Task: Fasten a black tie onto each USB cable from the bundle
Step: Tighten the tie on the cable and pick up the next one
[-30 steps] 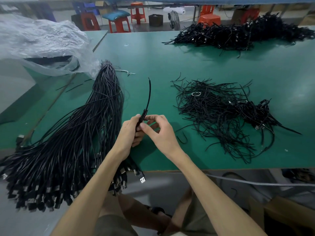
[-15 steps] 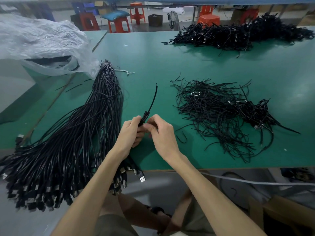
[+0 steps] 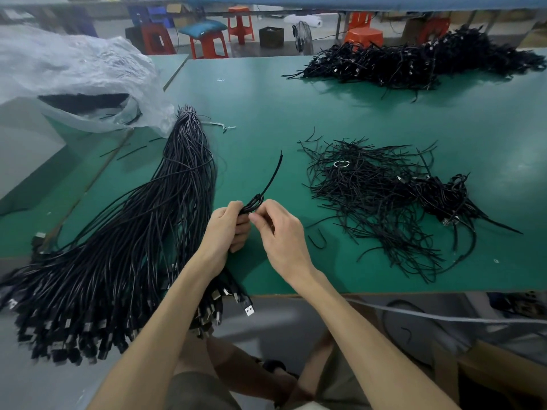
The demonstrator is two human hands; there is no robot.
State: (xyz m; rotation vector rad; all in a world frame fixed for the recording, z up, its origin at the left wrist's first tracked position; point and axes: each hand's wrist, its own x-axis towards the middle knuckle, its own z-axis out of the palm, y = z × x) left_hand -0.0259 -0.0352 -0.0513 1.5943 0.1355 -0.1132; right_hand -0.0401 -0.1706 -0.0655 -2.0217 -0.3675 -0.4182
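Head view: left grip [image 3: 225, 229] curled round the folded cable [image 3: 251, 203]; right grip [image 3: 281, 232], touching it, pinches the tie [image 3: 273, 173], whose free tail runs far-right over the worktop [image 3: 296, 108].

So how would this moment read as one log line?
left hand: grips folded cable | right hand: pinches black tie | bundle: on table, at left

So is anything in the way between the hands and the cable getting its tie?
No, nothing visible. The left hand grips the folded cable, and the right hand pinches the black tie on it, whose tail sticks up over the green table.
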